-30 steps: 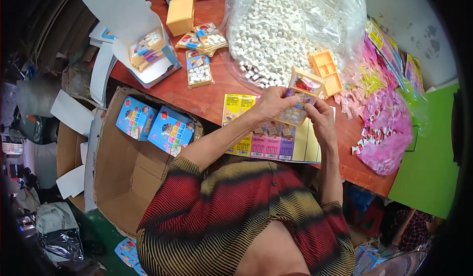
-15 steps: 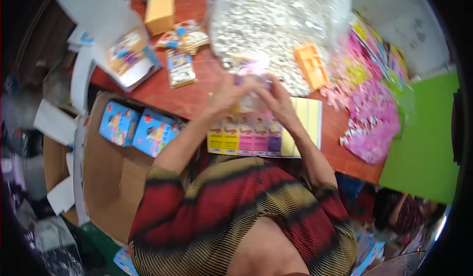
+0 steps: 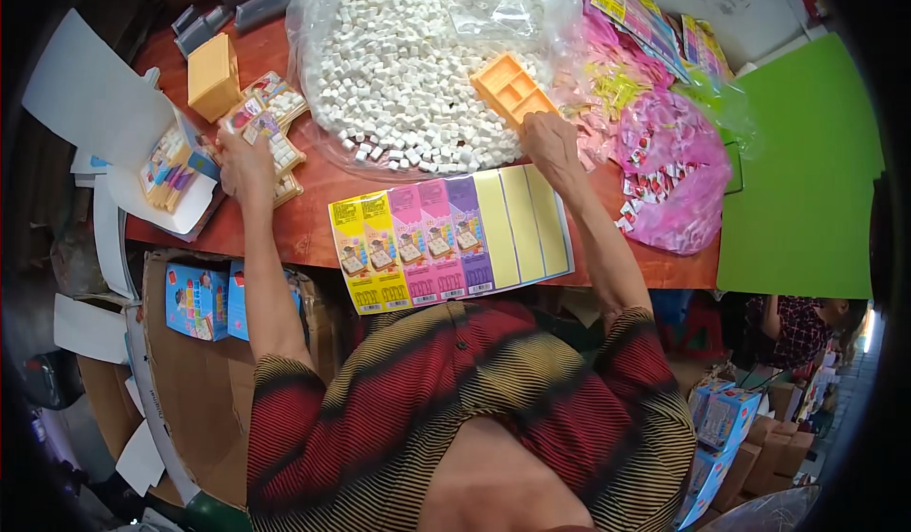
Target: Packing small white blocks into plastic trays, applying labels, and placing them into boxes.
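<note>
My left hand (image 3: 249, 167) is at the left of the table, fingers closed on a small clear-topped packed tray (image 3: 244, 114) with a printed label. Other packed trays (image 3: 283, 103) of white cubes lie beside and under it, partly hidden by the hand. My right hand (image 3: 554, 150) grips the near end of an orange compartment tray (image 3: 512, 88), its compartments bare. That tray rests on a heap of small white cubes (image 3: 399, 67) in a big clear plastic bag. Before me lies a sheet of labels (image 3: 408, 247) in yellow, pink and purple, with bare backing strips at its right.
An upright orange stack (image 3: 213, 76) and an open white box (image 3: 171, 190) holding packed trays stand at the left. Pink bags of small sachets (image 3: 674, 171) lie at the right. A cardboard carton (image 3: 209, 390) with blue boxes (image 3: 197, 299) sits below the table's left edge.
My hands have parted from above the label sheet. The left has moved left with a packed tray to the pile; the right has taken hold of the orange tray. The view has shifted.
</note>
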`<state>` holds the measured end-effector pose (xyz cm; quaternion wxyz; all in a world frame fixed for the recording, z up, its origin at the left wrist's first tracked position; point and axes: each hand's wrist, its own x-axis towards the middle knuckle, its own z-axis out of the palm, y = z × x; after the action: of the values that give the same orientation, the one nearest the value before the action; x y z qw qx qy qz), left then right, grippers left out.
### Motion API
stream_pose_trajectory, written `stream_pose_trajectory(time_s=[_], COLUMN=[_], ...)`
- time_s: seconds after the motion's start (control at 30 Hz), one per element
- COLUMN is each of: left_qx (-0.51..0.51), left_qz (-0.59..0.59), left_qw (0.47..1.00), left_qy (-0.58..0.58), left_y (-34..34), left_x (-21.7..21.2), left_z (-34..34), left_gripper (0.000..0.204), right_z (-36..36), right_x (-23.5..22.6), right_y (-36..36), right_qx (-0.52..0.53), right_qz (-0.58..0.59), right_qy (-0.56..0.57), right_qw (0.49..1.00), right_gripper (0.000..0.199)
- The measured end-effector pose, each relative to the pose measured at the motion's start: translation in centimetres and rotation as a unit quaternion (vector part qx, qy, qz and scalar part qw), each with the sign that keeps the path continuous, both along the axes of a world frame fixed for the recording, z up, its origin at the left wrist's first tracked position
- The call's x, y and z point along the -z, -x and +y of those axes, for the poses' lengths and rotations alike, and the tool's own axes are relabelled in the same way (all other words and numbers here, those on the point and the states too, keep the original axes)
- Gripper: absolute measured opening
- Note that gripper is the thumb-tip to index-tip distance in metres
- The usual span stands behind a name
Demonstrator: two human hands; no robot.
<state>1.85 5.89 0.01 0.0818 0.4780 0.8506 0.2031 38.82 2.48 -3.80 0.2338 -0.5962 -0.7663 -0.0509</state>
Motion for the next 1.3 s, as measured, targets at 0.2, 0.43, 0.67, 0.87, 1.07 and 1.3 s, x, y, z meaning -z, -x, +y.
stream_pose_trajectory(time_s=[0.2,0.43,0.67,0.87,1.07,1.3], left_qx=[0.101,0.324,0.282,0.228,0.089,0.058], left_qz=[0.243,0.042,-0.675,-0.821,-0.794,-0.74], left_qw=[0.937,0.906,0.677,0.523,0.591,0.626], left_qy=[-0.229,-0.269,0.08,-0.011,-0.109,-0.239], left_y=[-3.9,-11.9,-16.3,-18.7,-16.0,-9.4], left_x=[0.4,1.4,1.5,2.5,2.7,1.6], left_z=[-1.1,-3.9,-3.7,-1.5,0.4,0.5], left_gripper=[0.06,0.051,0.041,0.027,0.027,0.032], right_z=[0.5,0.6,-0.6,-1.1,0.3,2.8], right_x=[0.0,0.1,-2.2,-3.0,-3.3,0.2], right_y=[-0.1,-0.2,1.6,5.5,5.8,10.1], right_qx=[0.007,0.012,-0.052,-0.12,-0.12,-0.249], right_qz=[-0.098,-0.101,-0.066,-0.062,0.104,0.159], right_qy=[0.081,0.059,-0.11,-0.114,-0.134,0.092], right_qw=[0.992,0.993,0.99,0.984,0.978,0.951], right_gripper=[0.014,0.01,0.012,0.012,0.004,0.031])
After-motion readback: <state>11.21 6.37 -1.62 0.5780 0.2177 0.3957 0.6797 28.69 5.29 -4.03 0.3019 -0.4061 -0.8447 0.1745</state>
